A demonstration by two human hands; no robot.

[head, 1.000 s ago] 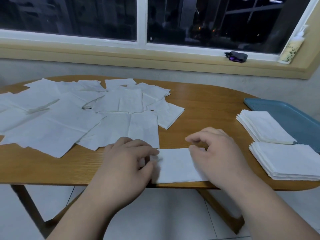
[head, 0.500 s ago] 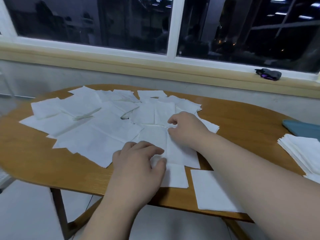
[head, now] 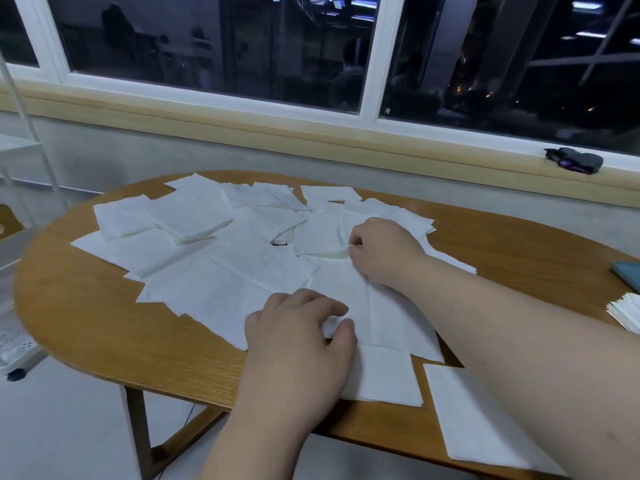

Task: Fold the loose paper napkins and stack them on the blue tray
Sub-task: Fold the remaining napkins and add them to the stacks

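Head view. The right hand (head: 384, 251) was reached into the middle of the napkins (head: 221, 271). Its fingers were curled, and the near edge of one napkin (head: 322, 237) was pinched and raised a little off the pile. The left hand (head: 301, 341) was laid nearer, fingers bent over the paper, with a bit of white shown between thumb and forefinger (whether gripped or only pressed could not be told).

Because the sheets were overlapped, it was judged that two could be drawn up together, or neighbours dragged askew. Paper this thin, pinched at one edge, could also be torn by a quick pull. A folded napkin (head: 384, 379) and a second one (head: 464, 410) were placed close to the near edge of the table (head: 86, 323), the second beside the right forearm. Either could be swept to the floor by the arm.

The napkins were seen as thin white squares marked with fold lines, spread over the left and middle of the table. Only a corner of the tray (head: 628, 273) was caught at the far right, with the edge of a stack (head: 627, 313) just before it. Whether the stack was set on the tray could not be told.
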